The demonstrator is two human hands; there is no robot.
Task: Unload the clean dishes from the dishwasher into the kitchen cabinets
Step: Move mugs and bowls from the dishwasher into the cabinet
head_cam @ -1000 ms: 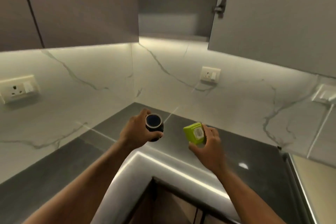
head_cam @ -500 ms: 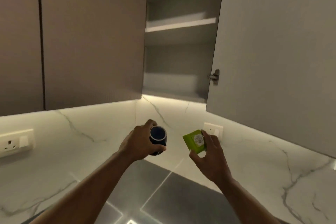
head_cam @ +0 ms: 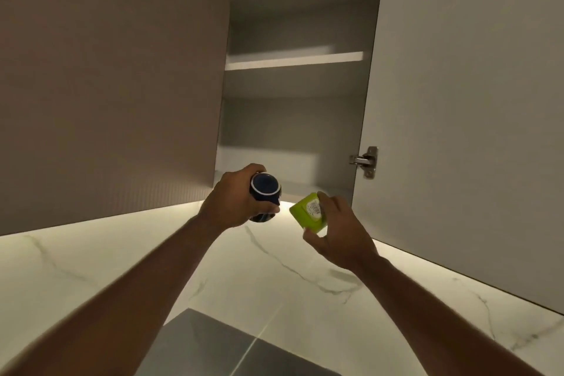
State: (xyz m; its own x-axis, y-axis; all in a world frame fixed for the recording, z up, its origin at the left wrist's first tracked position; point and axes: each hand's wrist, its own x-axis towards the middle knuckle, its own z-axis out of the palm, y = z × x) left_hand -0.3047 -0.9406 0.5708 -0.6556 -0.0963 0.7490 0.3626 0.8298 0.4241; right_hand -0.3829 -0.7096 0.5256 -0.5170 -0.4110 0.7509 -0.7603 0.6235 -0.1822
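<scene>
Now, left hand: wraps dark cup, near cabinet opening
right hand: pinches green dish
risk: thin pinch could slip; cup may clip shelf edge

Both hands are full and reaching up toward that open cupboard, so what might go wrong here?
The left hand grips the dark blue cup tilted, so it could slip. The right hand pinches the green dish only at its edges; it might drop. The open cabinet door stands close beside the right arm and could get knocked.
</scene>
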